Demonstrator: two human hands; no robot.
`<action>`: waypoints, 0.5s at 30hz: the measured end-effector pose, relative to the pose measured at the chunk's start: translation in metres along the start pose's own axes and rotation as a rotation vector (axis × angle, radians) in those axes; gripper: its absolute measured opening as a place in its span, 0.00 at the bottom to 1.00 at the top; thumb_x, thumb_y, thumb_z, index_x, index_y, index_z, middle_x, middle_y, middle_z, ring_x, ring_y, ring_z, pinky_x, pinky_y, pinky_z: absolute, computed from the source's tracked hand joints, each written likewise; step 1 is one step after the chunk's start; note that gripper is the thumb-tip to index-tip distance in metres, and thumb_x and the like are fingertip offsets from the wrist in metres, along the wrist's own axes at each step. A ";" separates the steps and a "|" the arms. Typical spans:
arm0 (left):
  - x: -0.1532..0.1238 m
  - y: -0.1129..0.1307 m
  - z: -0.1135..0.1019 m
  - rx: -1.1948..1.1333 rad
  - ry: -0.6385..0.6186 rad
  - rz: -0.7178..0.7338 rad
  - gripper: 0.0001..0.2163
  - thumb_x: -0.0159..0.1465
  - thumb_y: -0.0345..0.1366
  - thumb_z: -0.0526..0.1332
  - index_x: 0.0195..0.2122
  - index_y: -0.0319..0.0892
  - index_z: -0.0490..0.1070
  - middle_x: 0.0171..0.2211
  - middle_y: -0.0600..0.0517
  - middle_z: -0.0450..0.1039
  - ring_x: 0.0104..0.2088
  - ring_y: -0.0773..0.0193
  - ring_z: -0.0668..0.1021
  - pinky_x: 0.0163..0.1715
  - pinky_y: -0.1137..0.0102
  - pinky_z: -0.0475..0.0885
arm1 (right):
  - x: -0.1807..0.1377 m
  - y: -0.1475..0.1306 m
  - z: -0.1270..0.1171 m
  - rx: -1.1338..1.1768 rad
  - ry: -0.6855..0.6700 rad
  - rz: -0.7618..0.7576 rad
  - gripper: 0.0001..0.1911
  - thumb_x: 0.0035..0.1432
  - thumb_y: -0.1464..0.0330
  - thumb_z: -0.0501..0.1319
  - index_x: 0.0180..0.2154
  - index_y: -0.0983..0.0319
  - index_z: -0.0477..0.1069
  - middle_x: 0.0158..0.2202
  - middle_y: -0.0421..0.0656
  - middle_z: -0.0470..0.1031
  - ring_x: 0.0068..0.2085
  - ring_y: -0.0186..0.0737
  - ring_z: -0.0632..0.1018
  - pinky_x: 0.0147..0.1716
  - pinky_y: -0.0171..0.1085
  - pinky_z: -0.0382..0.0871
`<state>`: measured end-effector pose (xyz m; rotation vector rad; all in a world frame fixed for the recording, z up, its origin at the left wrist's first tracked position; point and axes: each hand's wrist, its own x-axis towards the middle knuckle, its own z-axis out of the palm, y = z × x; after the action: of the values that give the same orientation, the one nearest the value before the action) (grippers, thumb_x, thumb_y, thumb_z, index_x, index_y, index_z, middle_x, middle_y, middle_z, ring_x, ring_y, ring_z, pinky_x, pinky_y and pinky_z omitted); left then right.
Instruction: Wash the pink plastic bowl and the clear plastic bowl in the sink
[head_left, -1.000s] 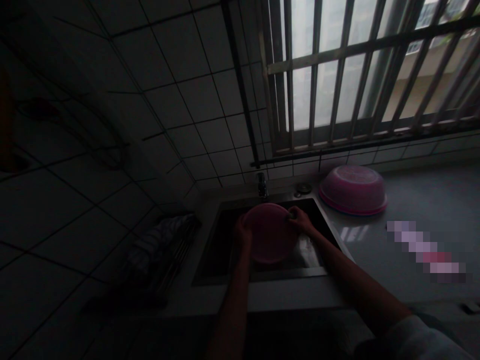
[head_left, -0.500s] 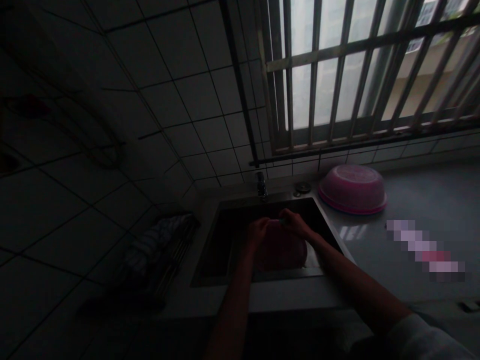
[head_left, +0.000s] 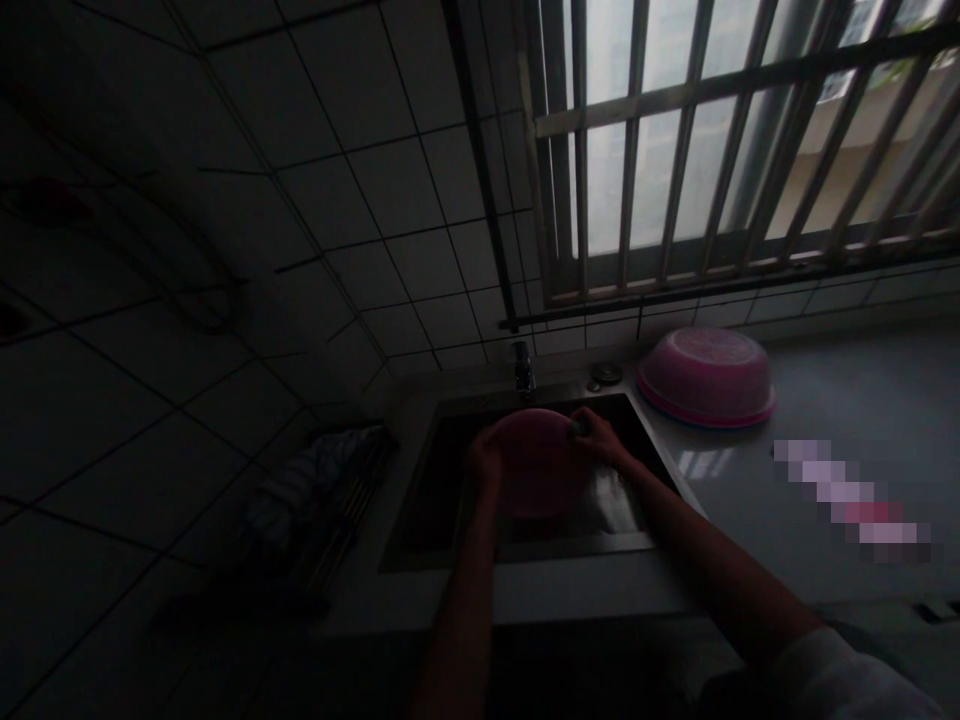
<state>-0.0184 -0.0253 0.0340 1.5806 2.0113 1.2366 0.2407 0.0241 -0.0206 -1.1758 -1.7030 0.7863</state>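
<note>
A dark pink plastic basin (head_left: pixel 536 465) is held tilted inside the metal sink (head_left: pixel 420 500). At the basin's left side, my left hand (head_left: pixel 486 458) is closed on the rim. My right hand (head_left: pixel 598 438) is at the right side of the rim, fingers curled round a small greyish-green scrubber (head_left: pixel 577 427) that presses against the basin; its exact kind is hard to see in the dim light. Behind the basin stands the tap (head_left: pixel 523 368).
An upside-down pink basin (head_left: pixel 705 375) rests on the counter (head_left: pixel 847 390) right of the sink. Beside it lies a blurred-out item (head_left: pixel 847 490). A striped cloth (head_left: pixel 307 480) hangs over a dark rack at left. A barred window (head_left: pixel 652 150) is above, and a round drain cover (head_left: pixel 606 374) lies behind the sink.
The basin has turned and tilted, so more of its round face shows. My left hand has shifted left along the rim, and my right hand has moved slightly right with the scrubber.
</note>
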 end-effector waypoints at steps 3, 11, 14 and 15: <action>0.003 -0.009 -0.001 0.039 0.050 -0.061 0.16 0.68 0.27 0.57 0.51 0.40 0.82 0.49 0.43 0.85 0.49 0.54 0.85 0.49 0.65 0.77 | 0.000 0.008 0.000 0.003 0.047 0.018 0.21 0.45 0.67 0.64 0.44 0.59 0.72 0.40 0.42 0.80 0.38 0.43 0.78 0.38 0.36 0.70; -0.003 -0.006 0.009 0.185 -0.053 0.180 0.26 0.66 0.28 0.64 0.66 0.44 0.71 0.64 0.42 0.75 0.64 0.53 0.77 0.66 0.58 0.68 | -0.009 -0.009 0.007 0.031 -0.076 -0.129 0.23 0.51 0.69 0.62 0.51 0.59 0.69 0.41 0.42 0.79 0.40 0.42 0.79 0.39 0.35 0.69; -0.011 0.009 0.019 0.192 -0.217 0.396 0.25 0.66 0.28 0.65 0.65 0.49 0.73 0.66 0.47 0.74 0.67 0.53 0.73 0.70 0.56 0.64 | -0.013 -0.020 0.017 0.031 -0.140 -0.199 0.20 0.56 0.69 0.61 0.51 0.58 0.68 0.40 0.41 0.79 0.38 0.40 0.78 0.37 0.34 0.67; -0.013 0.013 0.022 0.182 -0.305 0.410 0.22 0.68 0.29 0.63 0.63 0.50 0.75 0.63 0.49 0.77 0.64 0.55 0.76 0.68 0.59 0.67 | -0.014 -0.024 0.021 0.030 -0.158 -0.213 0.19 0.57 0.69 0.60 0.51 0.58 0.68 0.40 0.41 0.80 0.37 0.39 0.78 0.37 0.33 0.67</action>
<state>0.0096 -0.0271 0.0275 2.1999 1.6989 0.8772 0.2149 0.0027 -0.0130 -0.9129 -1.9027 0.7860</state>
